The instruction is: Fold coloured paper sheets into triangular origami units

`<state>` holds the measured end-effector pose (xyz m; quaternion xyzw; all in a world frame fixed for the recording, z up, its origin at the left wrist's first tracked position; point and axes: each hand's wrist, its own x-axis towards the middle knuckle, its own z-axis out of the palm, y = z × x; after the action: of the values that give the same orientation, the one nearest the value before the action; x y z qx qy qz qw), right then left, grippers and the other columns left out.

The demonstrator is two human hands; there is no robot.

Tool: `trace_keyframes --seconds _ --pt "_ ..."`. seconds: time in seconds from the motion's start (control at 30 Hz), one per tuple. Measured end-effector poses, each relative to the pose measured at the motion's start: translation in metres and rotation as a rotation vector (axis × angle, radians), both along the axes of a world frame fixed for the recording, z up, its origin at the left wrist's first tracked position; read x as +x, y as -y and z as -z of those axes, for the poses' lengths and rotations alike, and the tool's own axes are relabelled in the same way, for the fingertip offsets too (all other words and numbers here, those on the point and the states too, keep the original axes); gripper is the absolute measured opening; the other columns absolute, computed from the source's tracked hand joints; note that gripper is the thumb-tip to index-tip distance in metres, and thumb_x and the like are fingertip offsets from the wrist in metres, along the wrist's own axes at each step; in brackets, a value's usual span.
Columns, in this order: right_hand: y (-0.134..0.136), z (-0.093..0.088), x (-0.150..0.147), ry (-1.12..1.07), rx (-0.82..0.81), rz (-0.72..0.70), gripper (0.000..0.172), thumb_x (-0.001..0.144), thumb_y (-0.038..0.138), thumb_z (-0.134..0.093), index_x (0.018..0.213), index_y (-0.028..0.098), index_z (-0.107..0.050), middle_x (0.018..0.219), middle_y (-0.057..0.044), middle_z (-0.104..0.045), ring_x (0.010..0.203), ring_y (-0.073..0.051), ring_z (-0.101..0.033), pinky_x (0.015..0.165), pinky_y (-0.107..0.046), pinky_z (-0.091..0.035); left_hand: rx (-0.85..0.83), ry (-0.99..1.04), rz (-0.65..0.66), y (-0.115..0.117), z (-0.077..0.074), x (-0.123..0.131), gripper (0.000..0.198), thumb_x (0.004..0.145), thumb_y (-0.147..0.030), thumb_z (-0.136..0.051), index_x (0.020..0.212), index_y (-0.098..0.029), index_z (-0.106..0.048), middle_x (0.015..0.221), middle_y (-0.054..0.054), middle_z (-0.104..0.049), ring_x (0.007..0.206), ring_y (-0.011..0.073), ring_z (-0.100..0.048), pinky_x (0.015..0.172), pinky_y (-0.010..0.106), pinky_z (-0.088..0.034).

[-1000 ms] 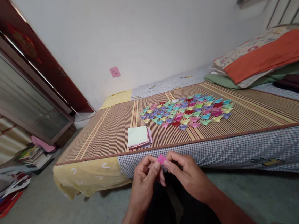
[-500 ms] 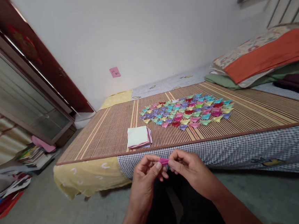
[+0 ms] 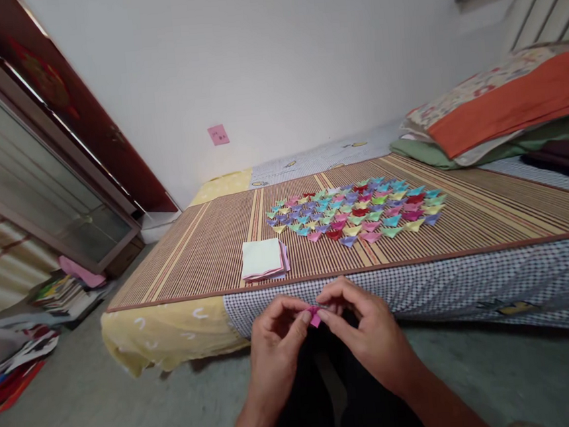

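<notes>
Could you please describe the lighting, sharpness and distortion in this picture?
Head view: soft, rather dim light on the wall; head view: the dark trousers show almost no detail; head view: the door slants steeply, likely wide-angle distortion; head view: the pink paper between the left hand and right hand is too small and soft to read its folds.

Paper piece [image 3: 315,317] between left hand [image 3: 275,344] and right hand [image 3: 371,335], before the bed [image 3: 175,326], paper stack [image 3: 261,259] on the mat [image 3: 192,248] near its front edge, folded papers [image 3: 360,212] right of the stack, pillow [image 3: 514,103] farther right, wall [image 3: 301,66] behind bed
</notes>
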<state>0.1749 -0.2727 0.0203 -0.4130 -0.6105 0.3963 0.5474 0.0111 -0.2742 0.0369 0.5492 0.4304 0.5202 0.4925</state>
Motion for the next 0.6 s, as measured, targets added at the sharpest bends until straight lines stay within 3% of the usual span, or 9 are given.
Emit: trace_keyframes --seconds 0.1,0.17,0.37,0.6 --pt "0.0028 -0.0031 -0.0023 0.116 0.232 0.085 0.012 0.093 0.013 -0.062 0.088 0.021 -0.068 0.087 -0.003 -0.065 0.082 -0.018 -0.063 0.075 -0.03 -0.049 0.08 -0.075 -0.032 0.0026 0.0022 0.0001 0.009 0.089 -0.027 -0.075 0.085 -0.019 -0.073 0.081 0.0 -0.067 0.073 0.0135 -0.059 0.067 0.022 -0.047" --pt "0.004 -0.0051 -0.0031 0.151 0.304 0.1 0.014 0.095 0.012 -0.061 0.087 0.021 -0.068 0.086 -0.003 -0.065 0.083 -0.018 -0.064 0.075 -0.029 -0.049 0.13 -0.127 -0.058 0.0043 0.005 -0.0005 0.008 0.092 -0.027 -0.072 0.088 -0.02 -0.073 0.083 0.001 -0.066 0.076 0.0144 -0.061 0.07 0.024 -0.047" --pt "0.0052 -0.0058 -0.0063 0.167 0.392 0.103 0.02 0.095 0.008 -0.058 0.081 0.021 -0.062 0.076 0.0 -0.06 0.07 -0.015 -0.059 0.064 -0.026 -0.046 0.247 -0.204 -0.064 0.0064 0.0075 -0.001 0.007 0.095 -0.022 -0.067 0.089 -0.02 -0.07 0.095 0.003 -0.064 0.081 0.0155 -0.061 0.07 0.025 -0.048" --pt "0.0059 0.0021 -0.0092 0.241 0.435 0.187 0.02 0.091 0.005 -0.055 0.079 0.021 -0.056 0.073 0.0 -0.056 0.068 -0.016 -0.056 0.064 -0.027 -0.044 0.124 -0.097 0.052 0.0089 0.0038 0.0038 0.01 0.097 -0.025 -0.065 0.088 -0.019 -0.064 0.092 0.001 -0.061 0.074 0.0127 -0.057 0.065 0.023 -0.047"
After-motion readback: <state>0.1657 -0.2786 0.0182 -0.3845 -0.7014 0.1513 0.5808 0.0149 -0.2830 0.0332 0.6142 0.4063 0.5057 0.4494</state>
